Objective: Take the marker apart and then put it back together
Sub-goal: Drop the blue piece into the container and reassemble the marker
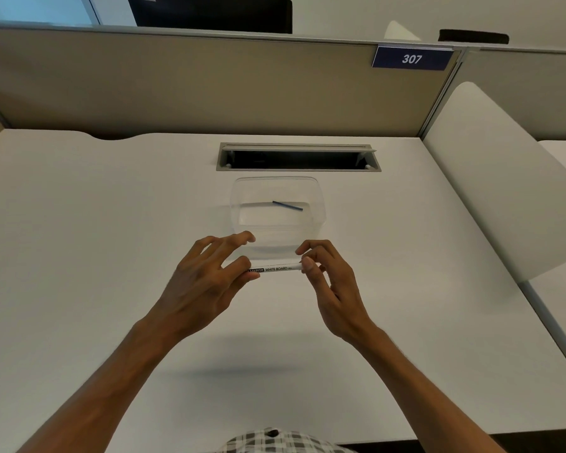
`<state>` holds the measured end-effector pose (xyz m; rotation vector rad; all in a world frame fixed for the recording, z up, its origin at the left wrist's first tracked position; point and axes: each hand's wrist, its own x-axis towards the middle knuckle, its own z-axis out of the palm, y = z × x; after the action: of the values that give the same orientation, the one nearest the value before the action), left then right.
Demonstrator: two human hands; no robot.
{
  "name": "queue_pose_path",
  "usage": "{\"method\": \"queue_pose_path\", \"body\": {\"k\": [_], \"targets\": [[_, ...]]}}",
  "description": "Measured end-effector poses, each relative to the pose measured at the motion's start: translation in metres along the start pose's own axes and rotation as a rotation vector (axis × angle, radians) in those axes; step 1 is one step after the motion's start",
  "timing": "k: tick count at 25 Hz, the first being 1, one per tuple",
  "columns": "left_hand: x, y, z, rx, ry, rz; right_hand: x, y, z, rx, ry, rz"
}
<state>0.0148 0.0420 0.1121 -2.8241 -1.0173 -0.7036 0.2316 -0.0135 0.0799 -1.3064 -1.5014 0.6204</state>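
A white desk [95, 240] is filling most of the view, its far edge running along a beige partition and its right side meeting a white divider panel. A grey-framed cable slot [298, 157] is sitting open in the desktop near the far edge, dark inside. Just in front of the slot, a clear plastic container [321, 204] is resting directly on the desk, and a thin dark blue rod [287, 206] is lying tilted on its floor. Soft shadows are falling across the bare surface nearer the person.
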Motion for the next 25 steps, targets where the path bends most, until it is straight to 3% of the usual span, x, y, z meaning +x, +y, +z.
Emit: {"method": "queue_pose_path", "body": {"k": [4, 17, 25], "targets": [[-0.002, -0.002, 0.0, -0.044, -0.027, -0.019, -0.002, 0.004, -0.005, -0.158, -0.05, -0.077], [-0.002, -0.002, 0.003, 0.041, 0.085, 0.022, 0.001, -0.009, 0.005, 0.072, 0.024, 0.048], [-0.006, -0.004, -0.002, -0.004, -0.003, -0.008, -0.002, -0.008, 0.009, 0.028, 0.041, 0.017]]}}
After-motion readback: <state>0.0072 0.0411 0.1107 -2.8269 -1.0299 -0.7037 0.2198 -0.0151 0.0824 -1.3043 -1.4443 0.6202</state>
